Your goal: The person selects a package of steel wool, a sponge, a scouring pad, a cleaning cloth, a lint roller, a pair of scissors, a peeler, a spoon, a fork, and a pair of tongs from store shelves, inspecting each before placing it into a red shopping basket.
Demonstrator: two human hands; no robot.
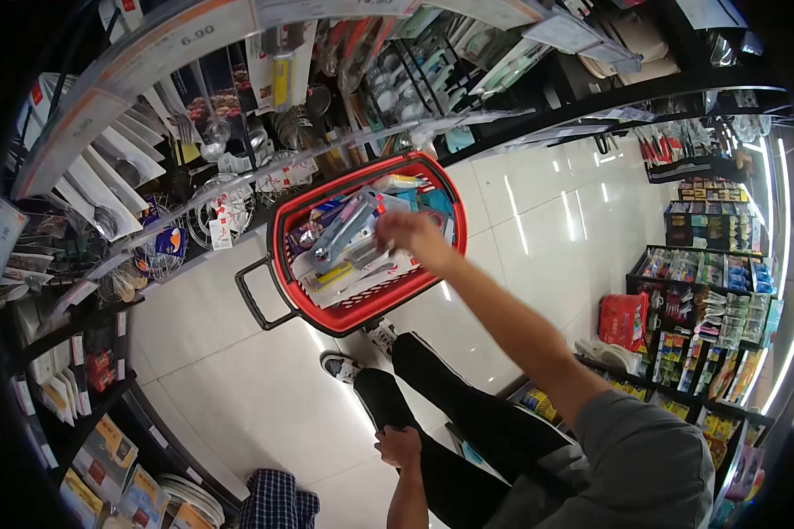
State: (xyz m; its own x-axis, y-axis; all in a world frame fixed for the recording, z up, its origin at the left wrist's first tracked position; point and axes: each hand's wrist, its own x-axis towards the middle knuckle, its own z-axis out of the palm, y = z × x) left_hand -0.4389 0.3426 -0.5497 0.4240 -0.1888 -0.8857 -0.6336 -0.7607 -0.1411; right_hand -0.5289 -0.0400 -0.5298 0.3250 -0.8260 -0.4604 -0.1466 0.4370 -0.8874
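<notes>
My right hand (pixel 412 240) reaches over the red shopping basket (pixel 284 280), close above the packaged goods in it. Its fingers are smeared by motion, so I cannot tell whether they grip anything. Just left of the hand, a long blue-grey packaged item (pixel 342 231) lies slanted on top of the pile. A white package with a yellow strip (pixel 333 277) rests near the basket's front side. My left hand (pixel 400 447) hangs by my thigh, fingers curled in, with nothing showing in it. The basket's black handle (pixel 249 304) sticks out to the left.
Shelves of kitchen utensils run along the top and left, behind a price rail (pixel 194 35). Wire racks (pixel 223 207) hang beside the basket. Another red basket (pixel 624 320) is by the right shelves. Checked cloth (pixel 278 501) shows at the bottom; a person's dark-clothed leg (pixel 697 169) is far right.
</notes>
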